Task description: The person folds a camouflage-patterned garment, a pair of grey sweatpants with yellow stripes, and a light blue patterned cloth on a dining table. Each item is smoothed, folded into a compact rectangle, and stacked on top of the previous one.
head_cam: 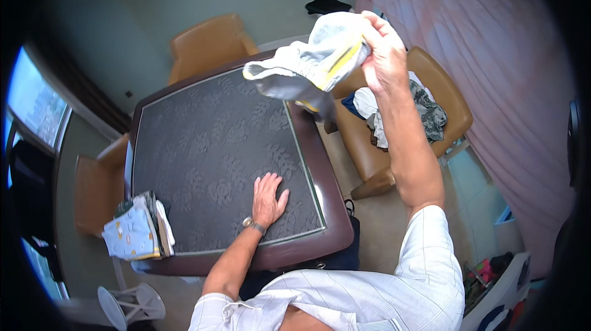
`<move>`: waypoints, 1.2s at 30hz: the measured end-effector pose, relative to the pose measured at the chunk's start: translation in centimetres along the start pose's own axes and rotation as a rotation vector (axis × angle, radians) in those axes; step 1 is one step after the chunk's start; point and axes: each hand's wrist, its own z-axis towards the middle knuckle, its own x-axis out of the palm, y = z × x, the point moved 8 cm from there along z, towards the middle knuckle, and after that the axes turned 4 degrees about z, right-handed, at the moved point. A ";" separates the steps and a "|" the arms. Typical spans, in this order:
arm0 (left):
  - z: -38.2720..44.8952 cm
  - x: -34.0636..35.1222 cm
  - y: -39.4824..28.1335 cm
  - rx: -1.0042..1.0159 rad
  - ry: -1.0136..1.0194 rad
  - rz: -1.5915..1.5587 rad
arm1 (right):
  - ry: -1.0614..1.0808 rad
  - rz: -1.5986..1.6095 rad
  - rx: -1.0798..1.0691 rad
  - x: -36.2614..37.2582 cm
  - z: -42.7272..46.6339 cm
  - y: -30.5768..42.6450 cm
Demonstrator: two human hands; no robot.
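My right hand [387,56] is raised above the table's far right edge and grips a crumpled white and grey garment [314,61] with yellow trim. The garment hangs leftward from my fingers, partly over the dark tabletop; its kind cannot be told. Flat on the patterned black tabletop [198,155] rests my left hand [268,199], fingers spread and holding nothing, a wristwatch [254,226] on its wrist. At the table's near left corner lies a stack of folded clothes [134,229], a light blue printed piece on top.
Loose clothes [427,109], some camouflage-patterned, lie on a tan armchair [369,160] right of the table. Other tan chairs stand behind [208,40] and left [99,188]. A white stool [131,305] is at lower left. A pink curtain [498,77] hangs at right.
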 end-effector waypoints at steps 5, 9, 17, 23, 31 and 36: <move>-4.0 -0.4 7.2 -0.707 -0.143 -0.919 | -0.078 0.035 0.240 0.4 -11.6 -5.8; -5.6 -1.5 2.7 -1.001 -0.077 -2.161 | -0.358 -0.111 0.591 -14.2 -27.0 -15.9; -12.4 -2.3 1.7 -1.094 0.086 -1.639 | 0.101 -1.464 0.314 -11.8 -39.1 -14.7; -12.5 -3.0 0.7 -1.121 0.052 -1.456 | -0.210 -0.881 0.624 -16.6 -40.4 -16.0; -15.3 -8.4 -2.0 -1.030 0.179 -1.436 | -0.529 0.063 0.826 -13.8 -43.3 -13.4; -19.3 -9.2 -3.4 -0.832 0.493 -1.237 | -0.085 -0.330 1.317 -10.9 -50.9 -11.7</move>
